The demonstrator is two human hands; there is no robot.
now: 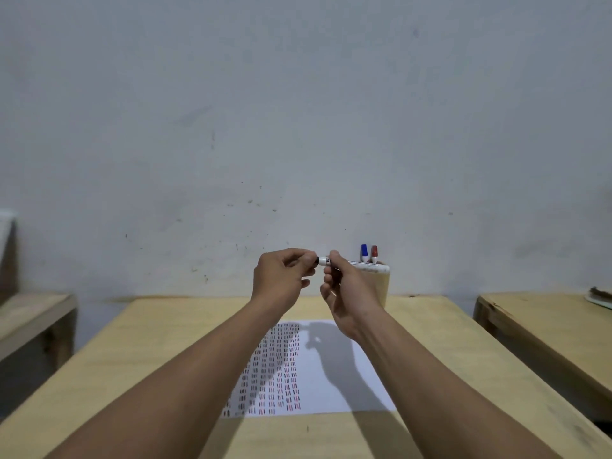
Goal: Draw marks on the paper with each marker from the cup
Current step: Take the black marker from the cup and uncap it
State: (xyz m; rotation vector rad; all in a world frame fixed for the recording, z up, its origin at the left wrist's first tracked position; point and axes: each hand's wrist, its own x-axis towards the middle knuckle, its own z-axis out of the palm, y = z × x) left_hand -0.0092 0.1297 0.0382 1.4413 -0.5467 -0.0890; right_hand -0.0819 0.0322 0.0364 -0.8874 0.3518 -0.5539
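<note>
I hold a white marker (364, 265) level in the air above the far part of the table. My right hand (347, 293) grips its barrel. My left hand (281, 279) pinches the black cap end (315, 260), which sits against the barrel. Behind my right hand stands a pale cup (384, 286) with a blue-capped marker (364, 252) and a red-capped marker (374, 253) upright in it. A white paper (331, 369) lies on the table below my arms, its left part filled with columns of short black, red and dark marks.
The wooden table (149, 359) runs up to a grey wall. A second table (546, 326) stands to the right with a plate-like object (601, 298) at its edge. A low wooden bench (29, 316) is on the left.
</note>
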